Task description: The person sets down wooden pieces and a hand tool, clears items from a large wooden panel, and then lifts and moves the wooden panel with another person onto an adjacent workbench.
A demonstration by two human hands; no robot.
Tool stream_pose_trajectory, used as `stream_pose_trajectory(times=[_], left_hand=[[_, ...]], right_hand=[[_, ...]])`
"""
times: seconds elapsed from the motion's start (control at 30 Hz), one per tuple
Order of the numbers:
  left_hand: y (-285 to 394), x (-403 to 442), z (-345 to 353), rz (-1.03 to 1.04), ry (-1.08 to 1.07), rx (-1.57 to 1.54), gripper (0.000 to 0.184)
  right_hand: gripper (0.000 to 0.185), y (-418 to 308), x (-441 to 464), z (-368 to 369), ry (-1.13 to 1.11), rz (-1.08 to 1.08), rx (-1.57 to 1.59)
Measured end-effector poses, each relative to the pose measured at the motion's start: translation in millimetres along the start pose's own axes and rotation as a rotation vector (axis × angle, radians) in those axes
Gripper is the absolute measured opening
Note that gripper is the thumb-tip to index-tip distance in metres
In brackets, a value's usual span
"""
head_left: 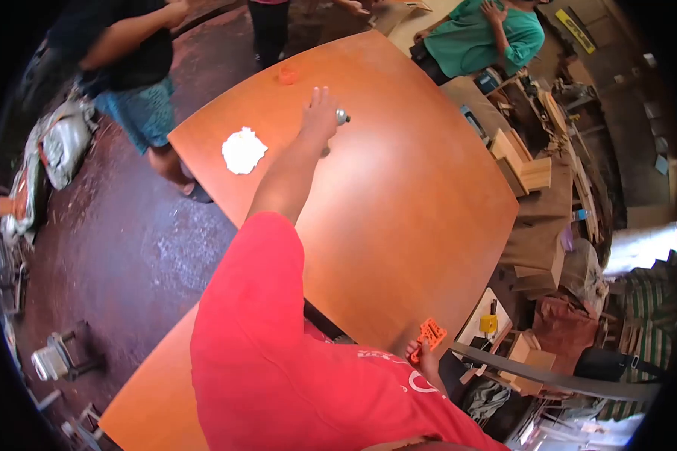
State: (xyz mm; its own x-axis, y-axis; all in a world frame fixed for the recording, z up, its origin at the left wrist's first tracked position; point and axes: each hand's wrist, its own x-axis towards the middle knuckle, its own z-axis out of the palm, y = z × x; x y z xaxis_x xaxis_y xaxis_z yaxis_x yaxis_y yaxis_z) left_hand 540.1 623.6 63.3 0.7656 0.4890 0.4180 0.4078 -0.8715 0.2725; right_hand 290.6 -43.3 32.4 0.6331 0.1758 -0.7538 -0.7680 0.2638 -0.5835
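My left hand (320, 119) reaches out over the large orange-brown board (399, 203), its fingers stretched forward. Against its thumb side is a small silver object with a dark tip (342, 116); the hand hides the rest of it. A crumpled white cloth (244, 150) lies on the board to the left of my forearm. Beyond the hand sits a small orange ring-shaped item (286, 77). Close to my body, at the board's near right edge, my right hand (426, 358) is closed around an orange openwork piece (431, 335).
One person in blue shorts (141, 113) stands at the board's left, another in green (478, 41) beyond its far right corner. Wooden pieces (523, 161) lie on the right. A small table holds a yellow item (488, 323). Another board (154, 383) is at lower left.
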Motion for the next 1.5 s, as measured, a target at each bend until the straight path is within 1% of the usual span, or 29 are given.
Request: stream_pose_trajectory(times=[0.03, 0.07, 0.13, 0.2, 0.23, 0.27, 0.33, 0.37, 0.43, 0.47, 0.5, 0.53, 0.6, 0.67, 0.73, 0.8, 0.87, 0.97, 1.13, 1.2, 1.23, 1.27, 1.3, 1.33, 1.37, 1.4, 1.43, 1.47, 1.5], left_hand=[[-4, 12, 14, 0.058, 0.013, 0.09, 0.078], [-5, 19, 17, 0.076, 0.013, 0.073, 0.078], [-9, 26, 7, 0.059, -0.328, -0.047, 0.04], [-12, 49, 8, 0.093, -0.5, 0.001, 0.028], [-24, 42, 27, 0.176, -0.275, -0.053, 0.022], [-19, 37, -4, 0.163, -0.405, -0.042, 0.028], [-17, 12, -39, 0.141, -0.48, -0.061, 0.034], [-23, -12, -43, 0.132, -0.368, -0.143, 0.038], [-33, -69, -59, 0.108, -0.081, -0.158, 0.045], [-29, -93, -83, 0.1, -0.079, -0.136, 0.045], [-23, -127, -125, -0.067, -0.127, -0.155, 0.049], [-21, -166, -160, -0.25, -0.18, -0.165, 0.052], [-22, -242, -202, -0.384, -0.079, -0.162, 0.056], [-9, -316, -245, -0.545, -0.107, -0.066, 0.056], [3, -395, -281, -0.664, -0.107, 0.088, 0.056], [17, -474, -314, -0.784, -0.104, 0.154, 0.055], [31, -548, -342, -1.017, -0.083, 0.23, 0.053], [42, -650, -376, -1.246, -0.113, 0.333, 0.048], [92, -776, -397, -1.503, 0.003, 0.506, 0.048], [95, -820, -383, -1.608, 0.128, 0.521, 0.045], [96, -839, -382, -1.64, 0.261, 0.339, 0.041], [106, -855, -380, -1.707, 0.218, 0.369, 0.049], [95, -894, -363, -1.751, 0.229, 0.327, 0.044], [105, -910, -366, -1.663, 0.344, 0.2, 0.045], [146, -873, -395, -1.692, 0.395, 0.042, 0.045], [132, -917, -370, -1.562, 0.698, -0.216, 0.04], [130, -935, -365, -1.745, 0.592, -0.113, 0.038], [100, -1002, -335, -1.735, 0.636, -0.178, 0.038], [123, -984, -351, -1.737, 0.511, -0.022, 0.04]], right_hand=[[0.033, -5, -12, 13, 0.097, -0.028, -0.056], [0.033, -7, -23, 24, 0.114, -0.042, -0.042], [0.032, -13, -41, 45, 0.269, -0.07, -0.209], [0.032, -13, -56, 43, 0.248, -0.132, -0.206], [0.036, -9, -54, 24, 0.251, -0.097, -0.213], [0.04, -8, -48, 11, 0.248, -0.059, -0.223], [0.041, -12, -54, 13, 0.292, -0.13, -0.277], [0.042, -13, -56, 13, 0.362, -0.157, -0.348], [0.043, -13, -46, -9, 0.363, -0.164, -0.356], [0.044, -10, -46, -28, 0.385, -0.146, -0.383], [0.028, 7, -6, -100, 0.324, -0.057, -0.251], [0.028, 1, -12, -99, 0.306, -0.013, -0.28], [0.024, -31, -28, -74, 0.199, -0.113, -0.523], [0.021, -31, 6, -113, -0.009, -0.189, -0.365], [0.021, -42, 46, -144, -0.044, -0.171, -0.429], [0.02, -63, 60, -144, 0.01, -0.181, -0.707], [0.019, -80, 74, -143, -0.058, -0.172, -0.797], [0.019, -92, 105, -135, -0.186, -0.205, -0.887], [0.02, -92, 118, -121, -0.384, -0.234, -0.969], [0.02, -91, 132, -124, -0.561, -0.269, -1.174], [0.02, -91, 128, -120, -0.553, -0.287, -1.155], [0.021, -90, 122, -119, -0.552, -0.235, -1.308], [0.023, -89, 111, -119, -0.53, -0.184, -1.44], [0.023, -86, 108, -123, -0.468, -0.229, -1.372], [0.022, -82, 109, -131, -0.525, -0.326, -1.407], [0.022, -79, 111, -136, -0.559, -0.43, -1.445], [0.029, -80, 116, -139, -0.532, -0.502, -1.594], [0.038, -85, 120, -142, -0.497, -0.556, -1.752], [0.038, -89, 121, -150, -0.414, -0.584, -1.698]])
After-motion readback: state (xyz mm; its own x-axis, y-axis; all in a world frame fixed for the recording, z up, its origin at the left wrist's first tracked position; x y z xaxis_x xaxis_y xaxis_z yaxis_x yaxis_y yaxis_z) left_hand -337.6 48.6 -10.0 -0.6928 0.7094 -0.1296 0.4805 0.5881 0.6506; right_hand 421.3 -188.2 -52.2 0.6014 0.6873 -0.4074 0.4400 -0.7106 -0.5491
